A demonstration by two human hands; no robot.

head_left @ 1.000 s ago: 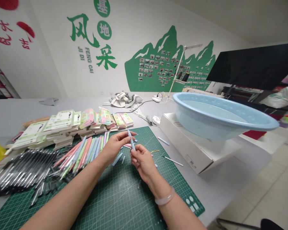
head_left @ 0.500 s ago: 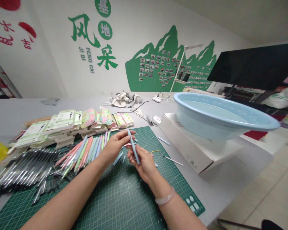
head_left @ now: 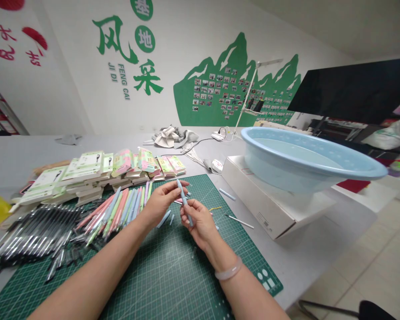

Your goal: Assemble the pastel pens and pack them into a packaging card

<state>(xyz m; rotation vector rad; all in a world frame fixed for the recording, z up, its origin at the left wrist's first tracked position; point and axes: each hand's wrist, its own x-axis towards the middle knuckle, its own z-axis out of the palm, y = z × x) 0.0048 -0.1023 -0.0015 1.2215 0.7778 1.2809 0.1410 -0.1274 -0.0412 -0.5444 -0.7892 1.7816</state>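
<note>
Both my hands hold one light blue pen (head_left: 184, 201) above the green cutting mat (head_left: 166, 275). My left hand (head_left: 162, 200) pinches its upper end with fingertips closed. My right hand (head_left: 200, 222) grips the lower end, fingers curled round it. Loose blue pen parts (head_left: 164, 218) lie on the mat just under my hands. A row of pastel pens (head_left: 120, 209) in pink, green and blue lies to the left of my left hand.
Black pens (head_left: 30, 240) are heaped at the far left. Stacked pen packages (head_left: 96, 169) lie behind the mat. A large pale blue basin (head_left: 306, 160) sits on a white box (head_left: 270, 204) at the right. Cloths, cables and a lamp stand are farther back.
My right hand slid along the blue pen, taking its lower end into the fingers. My left hand stayed on the top end.
</note>
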